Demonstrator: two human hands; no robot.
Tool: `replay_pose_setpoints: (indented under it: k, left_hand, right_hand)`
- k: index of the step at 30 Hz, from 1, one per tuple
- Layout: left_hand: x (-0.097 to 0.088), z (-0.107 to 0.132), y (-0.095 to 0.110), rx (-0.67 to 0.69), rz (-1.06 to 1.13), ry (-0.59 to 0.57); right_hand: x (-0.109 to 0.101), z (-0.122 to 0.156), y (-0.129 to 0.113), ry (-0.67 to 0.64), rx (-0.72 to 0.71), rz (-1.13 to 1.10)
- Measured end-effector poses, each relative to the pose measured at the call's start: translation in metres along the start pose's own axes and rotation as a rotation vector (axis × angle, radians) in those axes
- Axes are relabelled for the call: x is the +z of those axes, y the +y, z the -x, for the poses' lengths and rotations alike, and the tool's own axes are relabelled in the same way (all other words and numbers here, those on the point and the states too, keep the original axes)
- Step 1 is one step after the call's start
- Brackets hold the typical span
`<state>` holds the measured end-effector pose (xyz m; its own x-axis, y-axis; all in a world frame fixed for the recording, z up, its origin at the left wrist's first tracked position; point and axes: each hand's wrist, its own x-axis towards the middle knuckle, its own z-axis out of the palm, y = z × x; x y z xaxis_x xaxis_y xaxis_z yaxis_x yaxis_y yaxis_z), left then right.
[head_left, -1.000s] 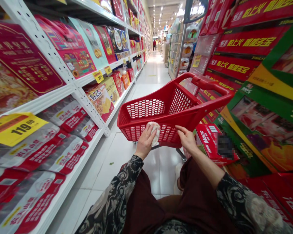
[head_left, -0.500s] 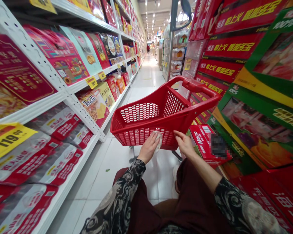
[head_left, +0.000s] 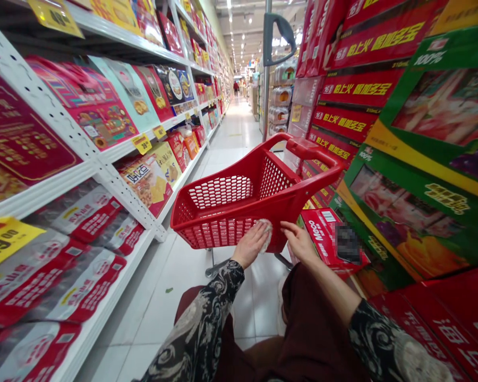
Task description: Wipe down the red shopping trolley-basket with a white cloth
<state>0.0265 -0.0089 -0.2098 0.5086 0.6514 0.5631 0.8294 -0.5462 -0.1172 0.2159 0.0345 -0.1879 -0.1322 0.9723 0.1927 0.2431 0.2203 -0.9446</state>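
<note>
A red plastic shopping cart [head_left: 283, 204] stands on the floor before my knees, its perforated side facing me. My left hand [head_left: 250, 247] holds a crumpled white cloth [head_left: 266, 236] pressed against that side, fingers laid over it. My right hand [head_left: 300, 244] is at the lower rear part of the same side, index finger stretched toward the red plastic and the other fingers partly curled. Nothing shows in it. Whether its fingertips touch the cart I cannot tell. The cart's basket holds nothing visible.
White shelving [head_left: 127, 195] with boxed goods and bottle packs runs along the left. Stacked red drink cartons [head_left: 354, 90] and green boxes [head_left: 422, 196] rise on the right. A red Meco box [head_left: 321, 233] with a blurred dark object on it lies beside my right hand. A distant person [head_left: 236, 88] is in the aisle.
My left hand and the cloth have slid right along the cart's side, closer to my right hand. The whole view has shifted slightly, and my right hand stays at the rear part.
</note>
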Motion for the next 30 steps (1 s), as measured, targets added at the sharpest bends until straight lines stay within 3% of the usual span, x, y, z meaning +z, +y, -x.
replay_pose_setpoints:
  k: [6, 9, 13, 17, 22, 26, 30]
  left_hand:
    - [-0.032, -0.046, -0.011, 0.010, -0.020, 0.167]
    - [-0.035, -0.065, -0.018, -0.044, -0.048, 0.189]
    - [-0.029, -0.067, -0.015, -0.098, -0.078, 0.147]
    - [-0.040, -0.062, -0.019, -0.158, -0.050, 0.128]
    - [-0.055, -0.063, -0.038, -0.402, 0.098, 0.110]
    - [-0.052, -0.062, -0.042, -0.422, 0.218, 0.090]
    - [-0.049, -0.058, -0.039, -0.447, 0.227, 0.115]
  right_hand:
    - [-0.014, -0.006, 0.004, 0.017, 0.046, -0.054]
    - [-0.017, -0.010, 0.000, 0.019, 0.058, -0.074]
    - [-0.022, -0.008, 0.003, -0.010, 0.061, -0.075]
    - [-0.036, 0.005, 0.025, -0.016, 0.131, 0.064]
    - [-0.073, 0.026, 0.063, 0.037, 0.143, 0.437]
    - [-0.117, 0.033, 0.089, 0.134, 0.178, 0.569]
    - [-0.160, 0.034, 0.113, 0.164, 0.169, 0.950]
